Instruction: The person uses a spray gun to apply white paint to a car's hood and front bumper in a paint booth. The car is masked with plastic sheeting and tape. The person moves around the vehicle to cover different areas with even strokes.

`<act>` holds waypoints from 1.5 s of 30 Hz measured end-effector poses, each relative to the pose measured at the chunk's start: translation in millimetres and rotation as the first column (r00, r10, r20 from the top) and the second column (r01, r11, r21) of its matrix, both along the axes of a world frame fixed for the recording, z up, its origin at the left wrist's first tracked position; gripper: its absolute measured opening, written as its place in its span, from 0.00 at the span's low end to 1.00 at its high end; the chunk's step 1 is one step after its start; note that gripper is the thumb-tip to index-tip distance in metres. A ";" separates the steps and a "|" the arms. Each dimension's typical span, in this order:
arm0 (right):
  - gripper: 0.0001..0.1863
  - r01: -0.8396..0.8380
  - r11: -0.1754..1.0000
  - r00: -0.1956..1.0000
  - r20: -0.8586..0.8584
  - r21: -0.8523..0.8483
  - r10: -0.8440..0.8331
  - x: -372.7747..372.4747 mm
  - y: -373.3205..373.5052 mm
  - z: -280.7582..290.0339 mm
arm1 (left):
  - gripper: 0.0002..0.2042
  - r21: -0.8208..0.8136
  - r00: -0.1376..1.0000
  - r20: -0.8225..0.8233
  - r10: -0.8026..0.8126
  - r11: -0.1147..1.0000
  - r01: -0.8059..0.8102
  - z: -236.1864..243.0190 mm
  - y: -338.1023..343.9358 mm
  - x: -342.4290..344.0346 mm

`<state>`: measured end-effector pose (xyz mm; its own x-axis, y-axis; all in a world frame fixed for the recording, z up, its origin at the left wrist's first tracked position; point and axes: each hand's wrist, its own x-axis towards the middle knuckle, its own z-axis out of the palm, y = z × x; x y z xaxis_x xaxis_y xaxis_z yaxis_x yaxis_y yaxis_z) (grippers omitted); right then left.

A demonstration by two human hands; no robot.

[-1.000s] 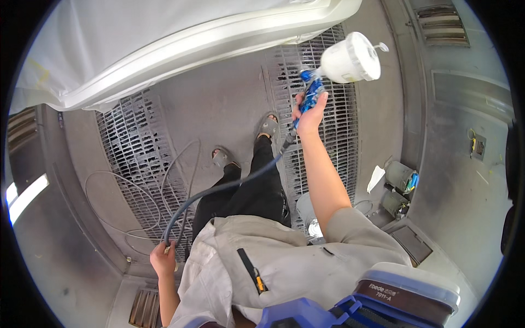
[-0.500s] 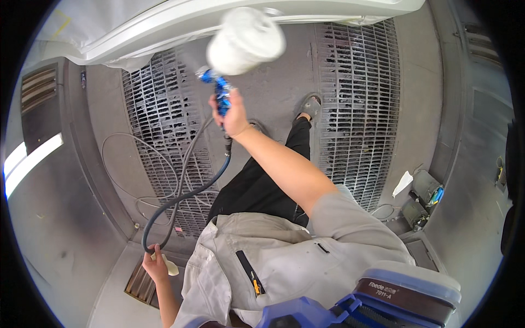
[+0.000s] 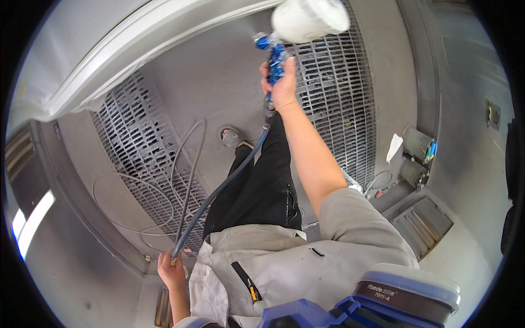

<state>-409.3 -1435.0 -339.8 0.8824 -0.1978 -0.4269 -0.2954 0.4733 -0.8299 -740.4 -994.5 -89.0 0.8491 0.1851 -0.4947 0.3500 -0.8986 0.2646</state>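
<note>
My right hand [image 3: 283,86] is wrapped round the handle of a blue spray gun [image 3: 275,61], held out ahead with the arm stretched. A white paint cup [image 3: 309,21] sits on top of the gun and tilts to the right. From the handle's base a dark blue air hose [image 3: 221,188] runs down to my left hand [image 3: 171,270], low at my left side, whose fingers close round it. The gun's nozzle points left, toward a long white panel [image 3: 104,57] with masking film along it. A gap lies between gun and panel.
Thin grey hose [image 3: 101,205] loops over the left floor grating [image 3: 136,126]; another grating [image 3: 339,104] lies to the right. Two small boxes [image 3: 418,145] and a white scrap [image 3: 394,147] are by the right wall. A respirator [image 3: 407,295] shows at the lower edge.
The gun and my right hand have moved right, away from the panel's middle. My feet and body have shifted, and the hose is straighter between my hands. The left hand keeps its hold.
</note>
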 end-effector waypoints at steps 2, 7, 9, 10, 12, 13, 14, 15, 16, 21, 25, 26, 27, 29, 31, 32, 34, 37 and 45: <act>0.42 0.118 0.993 0.993 0.009 -0.002 -0.118 -1.7 -36.0 8.6 | 0.07 -0.040 0.999 0.014 -0.052 0.998 0.053 -3.4 -11.4 16.3; 0.40 0.408 0.908 0.913 0.043 -0.092 -0.406 -3.6 -61.5 21.0 | 0.06 -0.043 0.999 -0.029 -0.014 0.999 0.013 -7.8 -20.3 43.3; 0.43 0.227 0.970 0.973 -0.050 0.086 -0.223 -18.1 -70.5 29.0 | 0.06 -0.031 1.000 -0.020 0.005 1.000 -0.006 -8.4 -18.6 58.0; 0.45 0.100 0.966 0.995 -0.015 0.237 -0.099 -25.4 -76.0 33.1 | 0.06 -0.005 1.000 -0.015 -0.025 1.000 0.025 -6.1 -16.9 67.4; 0.45 -0.081 0.894 0.997 0.033 0.440 0.074 -37.5 -89.0 40.3 | 0.07 -0.005 0.997 0.031 -0.072 0.997 0.072 -2.3 -23.8 80.4; 0.43 -0.167 0.835 0.986 0.097 0.525 0.137 -38.2 -98.8 42.5 | 0.07 -0.009 0.994 0.038 -0.101 0.995 0.102 -0.4 -30.0 87.1; 0.44 -0.158 0.831 0.987 0.095 0.534 0.127 -34.8 -106.4 42.4 | 0.07 -0.008 0.992 0.033 -0.125 0.992 0.126 2.1 -36.7 94.4; 0.44 -0.083 0.892 0.997 0.041 0.444 0.072 -28.6 -116.7 41.9 | 0.08 -0.013 0.988 0.034 -0.151 0.988 0.151 5.0 -43.9 102.0; 0.45 -0.028 0.927 0.999 0.025 0.374 0.020 -17.7 -127.9 40.0 | 0.09 -0.035 0.985 0.055 -0.166 0.985 0.168 6.8 -51.8 108.7; 0.47 0.335 0.939 0.941 -0.070 0.074 -0.330 24.2 -182.7 43.3 | 0.07 0.007 0.970 -0.008 -0.245 0.970 0.245 8.0 -90.6 122.0; 0.46 0.263 0.956 0.962 -0.109 0.129 -0.250 25.4 -194.5 72.1 | 0.05 0.049 0.972 -0.111 -0.205 0.976 0.211 3.8 -104.2 122.8; 0.43 0.148 0.948 0.989 -0.049 0.283 -0.140 18.8 -196.3 83.2 | 0.05 0.065 0.973 -0.113 -0.201 0.976 0.209 3.0 -104.6 125.7; 0.45 0.031 0.902 1.000 -0.015 0.430 -0.027 15.4 -202.9 94.1 | 0.05 0.106 0.974 -0.151 -0.171 0.977 0.187 2.2 -106.1 129.1; 0.46 -0.131 0.846 0.991 0.080 0.517 0.105 14.3 -222.3 113.8 | 0.05 0.005 0.981 0.012 -0.196 0.981 0.195 1.5 -114.6 133.1; 0.46 -0.048 0.951 0.999 0.002 0.306 0.049 30.8 -236.3 125.5 | 0.05 -0.009 0.973 0.066 -0.221 0.975 0.222 5.6 -124.0 137.9; 0.45 0.054 0.976 0.998 -0.023 0.210 -0.050 41.6 -246.0 131.2 | 0.05 0.013 0.971 0.033 -0.235 0.972 0.235 9.5 -129.2 140.5; 0.43 0.245 0.969 0.969 -0.003 -0.018 -0.245 59.4 -264.9 146.5 | 0.05 0.042 0.961 0.002 -0.278 0.960 0.277 14.0 -139.1 146.6; 0.36 0.404 0.898 0.915 0.074 -0.173 -0.398 79.9 -275.6 178.5 | 0.07 0.073 0.967 -0.055 -0.247 0.965 0.251 19.4 -152.0 147.8; 0.37 -0.036 0.970 0.998 -0.034 0.240 0.046 82.8 -288.1 259.3 | 0.07 -0.018 0.987 0.099 -0.128 0.991 0.130 22.3 -159.4 154.7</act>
<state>-326.5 -1723.1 -80.5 0.8692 -0.0500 -0.4919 -0.3487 0.6434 -0.6815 -585.7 -1153.8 -66.7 0.9095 0.0597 -0.4114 0.2028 -0.9276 0.3139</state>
